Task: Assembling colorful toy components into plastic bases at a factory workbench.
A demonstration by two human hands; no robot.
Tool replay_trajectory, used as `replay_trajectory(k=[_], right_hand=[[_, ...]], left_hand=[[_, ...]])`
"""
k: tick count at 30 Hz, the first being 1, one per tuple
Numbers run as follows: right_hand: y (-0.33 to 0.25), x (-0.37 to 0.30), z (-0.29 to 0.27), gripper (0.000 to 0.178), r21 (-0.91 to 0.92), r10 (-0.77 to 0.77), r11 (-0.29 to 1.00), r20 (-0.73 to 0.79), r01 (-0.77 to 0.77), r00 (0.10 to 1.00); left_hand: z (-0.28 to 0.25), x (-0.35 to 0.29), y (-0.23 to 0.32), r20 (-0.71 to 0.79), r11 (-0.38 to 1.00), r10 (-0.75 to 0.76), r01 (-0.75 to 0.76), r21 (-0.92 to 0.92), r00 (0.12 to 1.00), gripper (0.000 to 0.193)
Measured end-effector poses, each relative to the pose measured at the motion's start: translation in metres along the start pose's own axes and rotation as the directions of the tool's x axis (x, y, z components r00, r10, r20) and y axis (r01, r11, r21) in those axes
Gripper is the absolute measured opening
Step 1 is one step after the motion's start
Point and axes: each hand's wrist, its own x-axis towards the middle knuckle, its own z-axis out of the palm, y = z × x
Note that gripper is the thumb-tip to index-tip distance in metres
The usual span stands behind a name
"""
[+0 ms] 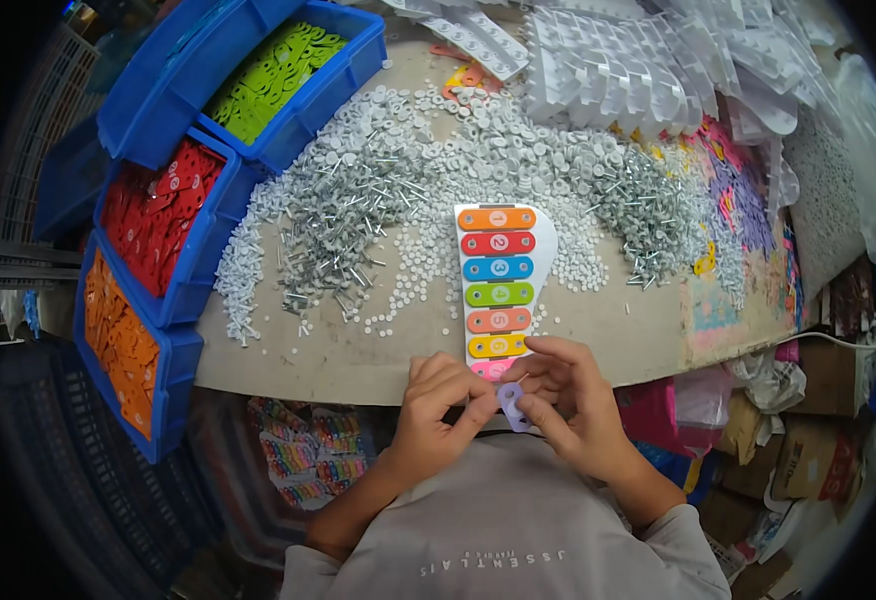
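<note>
A small purple xylophone bar (514,409) with a hole near its end is pinched between the thumb and fingers of my right hand (580,405). My left hand (440,405) is closed, its thumb and fingertips drawn together beside the bar's left edge; what they hold, if anything, is too small to make out. A thin pin seems to show by my right fingertips. Just beyond both hands, a white toy xylophone base (546,240) lies on the table, carrying a row of coloured bars. Its nearest one, a pink bar (491,369), is partly hidden by my fingers.
Blue bins at the left hold green bars (276,80), red bars (170,215) and orange bars (118,345). Piles of metal screws (338,220) and white washers (518,150) spread behind the base. White plastic bases (608,75) are stacked at the far right. Purple bars (743,205) lie below them.
</note>
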Motion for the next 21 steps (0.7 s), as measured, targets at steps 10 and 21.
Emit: replay_trajectory(k=[10, 21], right_hand=[[0.002, 0.005, 0.000, 0.062, -0.125, -0.029, 0.992, 0.060, 0.036, 0.998], [0.002, -0.007, 0.002, 0.023, -0.369, 0.026, 0.929, 0.026, -0.015, 0.999]], left_hand=[[-0.005, -0.002, 0.003, 0.022, 0.998, -0.044, 0.043, 0.039, 0.999, 0.017], [-0.002, -0.033, -0.007, 0.039, 0.742, -0.445, 0.392, -0.544, 0.895, 0.011]])
